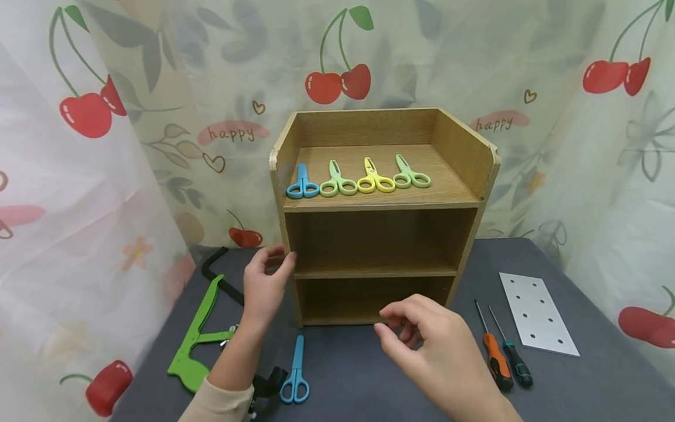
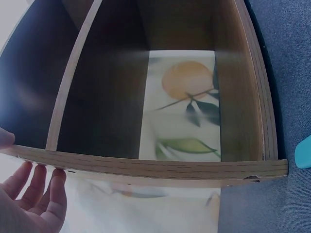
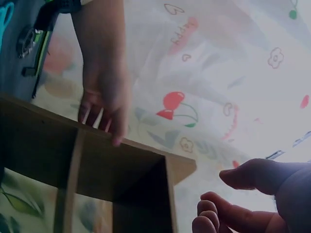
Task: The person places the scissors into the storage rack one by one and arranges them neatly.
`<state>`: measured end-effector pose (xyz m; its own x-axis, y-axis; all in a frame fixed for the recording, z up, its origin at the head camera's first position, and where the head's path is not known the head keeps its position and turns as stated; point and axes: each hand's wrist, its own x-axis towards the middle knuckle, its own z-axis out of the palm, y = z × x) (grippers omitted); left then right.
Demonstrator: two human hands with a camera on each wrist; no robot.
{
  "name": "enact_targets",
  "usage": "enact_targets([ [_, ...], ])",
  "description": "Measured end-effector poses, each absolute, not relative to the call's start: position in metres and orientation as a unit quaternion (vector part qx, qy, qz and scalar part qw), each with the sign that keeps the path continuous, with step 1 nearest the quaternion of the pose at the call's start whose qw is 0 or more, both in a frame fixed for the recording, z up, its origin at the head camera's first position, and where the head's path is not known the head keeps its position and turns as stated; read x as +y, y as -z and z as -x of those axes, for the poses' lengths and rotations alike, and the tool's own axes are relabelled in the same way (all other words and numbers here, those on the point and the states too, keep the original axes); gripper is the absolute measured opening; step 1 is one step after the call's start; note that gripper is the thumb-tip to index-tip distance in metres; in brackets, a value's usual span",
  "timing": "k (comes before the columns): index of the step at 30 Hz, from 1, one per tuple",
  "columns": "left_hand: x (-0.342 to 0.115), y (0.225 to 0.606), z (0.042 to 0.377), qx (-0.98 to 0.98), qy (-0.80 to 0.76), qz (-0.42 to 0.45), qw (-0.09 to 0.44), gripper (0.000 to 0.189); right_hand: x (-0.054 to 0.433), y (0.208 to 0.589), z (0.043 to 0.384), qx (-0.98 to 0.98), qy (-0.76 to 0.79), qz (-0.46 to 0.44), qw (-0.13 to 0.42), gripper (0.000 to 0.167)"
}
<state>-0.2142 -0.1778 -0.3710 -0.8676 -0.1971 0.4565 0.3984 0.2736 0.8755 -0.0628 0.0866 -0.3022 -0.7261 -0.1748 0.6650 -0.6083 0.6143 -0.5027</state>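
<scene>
A wooden shelf unit (image 1: 377,272) stands upright on the table. Its left side panel is held near mid-height by my left hand (image 1: 266,284). In the left wrist view the fingers (image 2: 56,199) lie along the panel's outer face, with the thumb at the inner side. My right hand (image 1: 435,346) hovers before the shelf's lower right part, fingers loosely bent, holding nothing. On the top shelf lie blue scissors (image 1: 303,186), light green scissors (image 1: 336,183), yellow scissors (image 1: 373,179) and another light green pair (image 1: 408,176). More blue scissors (image 1: 297,366) rest on the table in front.
Left of the shelf, beside my left forearm, lies a green-handled hacksaw (image 1: 195,331) with a black frame. To the right are an orange-black screwdriver (image 1: 494,351), a green-black screwdriver (image 1: 514,357) and a white perforated board (image 1: 538,313). A patterned curtain (image 1: 232,58) surrounds the table.
</scene>
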Motion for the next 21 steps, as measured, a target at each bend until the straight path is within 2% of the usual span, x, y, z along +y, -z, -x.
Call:
enact_targets([
  [7, -0.177, 0.371, 0.215, -0.762, 0.596, 0.063, 0.248, 0.034, 0.08, 0.32, 0.063, -0.855, -0.405, -0.211, 0.244, 0.024],
  [14, -0.177, 0.372, 0.215, -0.759, 0.598, 0.066, 0.249, 0.033, 0.073, 0.338, 0.065, -0.855, -0.436, -0.212, 0.183, 0.014],
  [21, -0.178, 0.37, 0.214, -0.757, 0.599, 0.074, 0.251, 0.032, 0.063, 0.355, 0.07, -0.85, -0.442, -0.231, 0.169, 0.012],
])
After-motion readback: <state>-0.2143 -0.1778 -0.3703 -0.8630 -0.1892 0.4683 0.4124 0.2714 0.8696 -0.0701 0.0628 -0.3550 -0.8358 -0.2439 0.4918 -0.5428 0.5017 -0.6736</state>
